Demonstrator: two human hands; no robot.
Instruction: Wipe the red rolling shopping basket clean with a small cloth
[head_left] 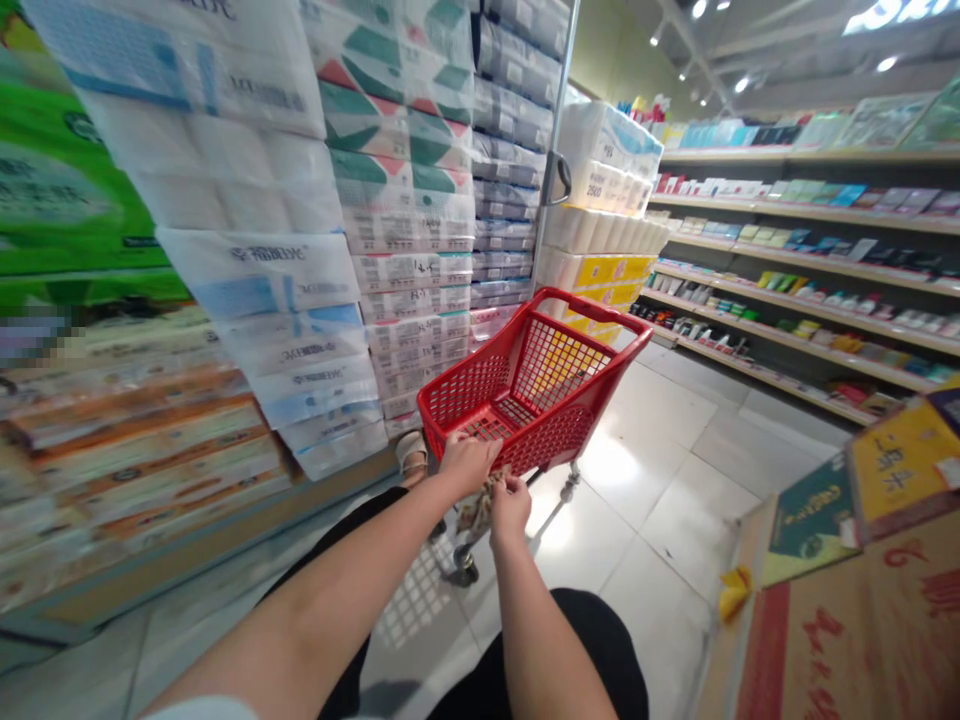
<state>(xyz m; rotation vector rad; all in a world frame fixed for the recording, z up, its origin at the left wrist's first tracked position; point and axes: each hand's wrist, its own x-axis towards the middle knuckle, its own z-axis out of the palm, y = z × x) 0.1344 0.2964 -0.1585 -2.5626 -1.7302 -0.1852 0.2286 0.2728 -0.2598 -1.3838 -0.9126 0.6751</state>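
A red plastic shopping cart (581, 440) stands in front of me, its basket showing a bare floor. My left hand (466, 464) is curled at the near side of the cart, touching or very close to its edge; what lies under the fingers is hidden. Just to its right, my right hand (511, 502) is closed in a pinch on a crumpled patterned cloth (474, 514) in beige and dark tones. The cloth hangs down outside the cart, above a caster wheel (466, 566). Whether it is fastened to the cart I cannot tell.
Stacked tissue packs (300, 300) rise close on the left, behind the cart. Wrapped paper rolls (600, 240) stand beyond it. Stocked shelves (810, 210) line the far right. Cardboard boxes (847, 600) sit near me at right. A shoe (412, 455) is beside the cart.
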